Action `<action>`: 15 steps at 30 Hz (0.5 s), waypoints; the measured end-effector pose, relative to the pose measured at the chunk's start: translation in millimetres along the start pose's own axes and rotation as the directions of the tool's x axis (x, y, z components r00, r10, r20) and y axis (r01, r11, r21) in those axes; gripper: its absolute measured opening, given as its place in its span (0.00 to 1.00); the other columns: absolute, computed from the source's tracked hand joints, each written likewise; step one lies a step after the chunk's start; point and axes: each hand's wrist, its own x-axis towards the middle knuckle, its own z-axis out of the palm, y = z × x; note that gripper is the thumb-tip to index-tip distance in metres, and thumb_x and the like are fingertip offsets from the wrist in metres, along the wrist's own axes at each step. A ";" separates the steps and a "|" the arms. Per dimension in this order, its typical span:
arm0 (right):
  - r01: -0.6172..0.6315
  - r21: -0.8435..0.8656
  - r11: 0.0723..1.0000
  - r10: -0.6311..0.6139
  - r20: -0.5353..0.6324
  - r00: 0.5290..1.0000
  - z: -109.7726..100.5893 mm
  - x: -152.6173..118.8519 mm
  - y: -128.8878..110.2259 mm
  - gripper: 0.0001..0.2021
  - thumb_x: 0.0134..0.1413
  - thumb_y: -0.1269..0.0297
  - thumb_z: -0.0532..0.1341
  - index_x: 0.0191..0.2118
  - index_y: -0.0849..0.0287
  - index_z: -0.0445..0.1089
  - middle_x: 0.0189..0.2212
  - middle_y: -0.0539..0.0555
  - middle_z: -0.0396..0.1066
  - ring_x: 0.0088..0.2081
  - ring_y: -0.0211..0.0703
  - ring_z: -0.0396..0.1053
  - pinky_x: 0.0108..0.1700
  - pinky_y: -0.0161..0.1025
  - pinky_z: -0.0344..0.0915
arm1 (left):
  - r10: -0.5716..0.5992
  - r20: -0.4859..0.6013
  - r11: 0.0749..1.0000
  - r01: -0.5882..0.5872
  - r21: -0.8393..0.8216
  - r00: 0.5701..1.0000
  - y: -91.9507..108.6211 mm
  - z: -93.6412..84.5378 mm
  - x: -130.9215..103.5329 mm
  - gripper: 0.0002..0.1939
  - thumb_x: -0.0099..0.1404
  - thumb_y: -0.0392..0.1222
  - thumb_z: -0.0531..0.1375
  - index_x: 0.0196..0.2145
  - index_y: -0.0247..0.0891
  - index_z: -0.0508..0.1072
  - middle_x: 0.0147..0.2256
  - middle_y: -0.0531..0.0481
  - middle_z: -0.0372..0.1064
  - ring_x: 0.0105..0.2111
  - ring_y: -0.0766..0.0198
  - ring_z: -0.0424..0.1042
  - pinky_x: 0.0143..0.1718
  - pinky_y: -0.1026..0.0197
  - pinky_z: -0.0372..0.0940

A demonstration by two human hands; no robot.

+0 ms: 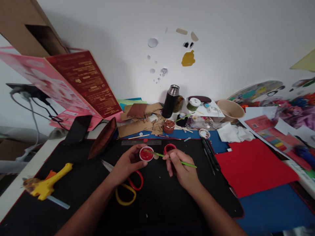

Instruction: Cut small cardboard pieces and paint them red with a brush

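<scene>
Between the thumb and fingers of my left hand (126,165) is a white-rimmed jar lid (146,154) with red paint inside, tilted toward me. My right hand (180,167) pinches a green-handled paintbrush (183,162), whose tip reaches the paint in the lid. An uncovered jar of red paint (169,148) stands on the black mat just behind my right fingers. Below my left hand lie scissors (126,193) with red and yellow handles, their blades partly hidden by that hand.
A yellow glue gun (48,185) lies at the left. Behind are a ruler (128,142), cardboard scraps (135,126), a black flask (170,102) and a brown paint jar (169,127). Right of my hand lie a black cutter (210,154) and red paper (256,167).
</scene>
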 end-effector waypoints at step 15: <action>-0.051 -0.089 0.995 0.062 0.124 0.990 3.1 2.3 -1.0 0.19 0.75 0.52 0.56 0.36 0.59 0.75 0.22 0.46 0.70 0.20 0.34 0.67 0.26 0.32 0.62 | 0.046 -0.031 0.992 -0.042 0.115 0.998 -9.9 -11.9 1.2 0.31 0.56 0.42 0.73 0.56 0.40 0.71 0.54 0.43 0.78 0.55 0.50 0.77 0.61 0.46 0.69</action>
